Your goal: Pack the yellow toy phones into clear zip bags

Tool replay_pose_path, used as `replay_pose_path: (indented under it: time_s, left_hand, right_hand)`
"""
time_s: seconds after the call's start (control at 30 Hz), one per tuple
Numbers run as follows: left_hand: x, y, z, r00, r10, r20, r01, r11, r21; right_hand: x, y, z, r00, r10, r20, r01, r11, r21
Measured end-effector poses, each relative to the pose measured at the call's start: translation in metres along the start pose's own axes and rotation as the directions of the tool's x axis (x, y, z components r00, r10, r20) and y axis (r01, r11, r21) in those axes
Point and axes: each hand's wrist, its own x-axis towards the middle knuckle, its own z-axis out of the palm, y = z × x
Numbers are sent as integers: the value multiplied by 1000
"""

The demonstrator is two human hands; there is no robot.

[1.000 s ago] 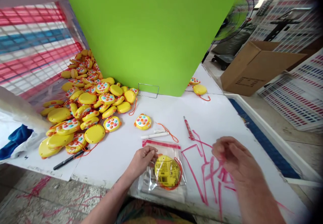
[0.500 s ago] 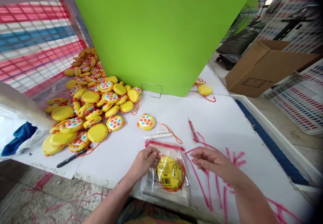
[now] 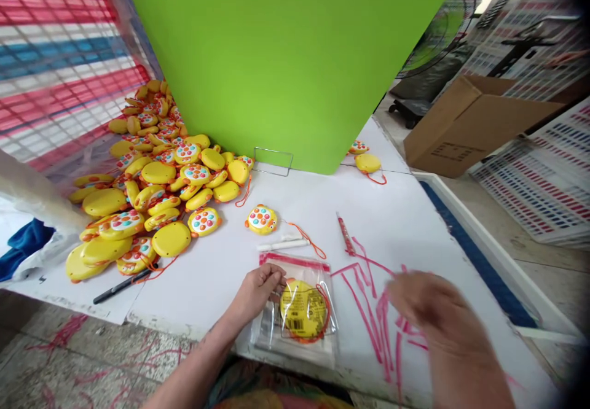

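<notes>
A clear plastic zip bag (image 3: pixel 318 268) with a pink top strip lies near the table's front edge. Inside or beneath its clear film shows a yellow turtle-shaped toy (image 3: pixel 302 311), back side up, with printed text, a barcode and an orange cord. A thin wire frame outlines the toy. My left hand (image 3: pixel 262 289) is at the bag's left side, fingers curled and thumb against the forefinger; what they pinch, if anything, is hidden. To the right of the bag, above pink strips (image 3: pixel 366 311), my right hand (image 3: pixel 428 307) is smeared by motion, its fingers unreadable.
Many yellow toys (image 3: pixel 159 172) are heaped at the left. One toy (image 3: pixel 261 219) lies face up behind the bag, near a white pen (image 3: pixel 283 245). A red-patterned cutter-like tool (image 3: pixel 344 234) lies right. A green panel (image 3: pixel 295 65) stands behind; a black marker (image 3: pixel 122 287) lies front left.
My right hand has moved right, away from the bag, and now blurs. My left hand stays at the bag's left side. The whole view has shifted slightly.
</notes>
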Motion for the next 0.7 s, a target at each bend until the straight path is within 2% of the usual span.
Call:
replay_pose_path:
  time_s: [0.07,0.13,0.27,0.37,0.57,0.7]
  left_hand:
    - [0,-2,0,1000,3,1,-3,1000,2]
    - [-1,-3,0,1000,7,10,-7,1000,5]
    - [-2,-1,-2,999,25,29,-27,999,41]
    - [-3,2,-4,998,40,44,-42,997,64]
    - [-2,0,-9,998,-20,67,22,999,-29]
    - [-2,0,-13,995,-37,97,49,991,-122]
  right_hand:
    - [11,3,26,977,62,205,-38,993,-115]
    - [17,6,52,913,109,394,-8,968,-250]
    - [17,6,84,816,71,574,108,956,-272]
    - [17,5,88,785,76,615,112,959,-261]
    - [18,13,72,792,112,600,-5,984,-177]
    - [16,21,64,826,146,544,-113,989,-95]
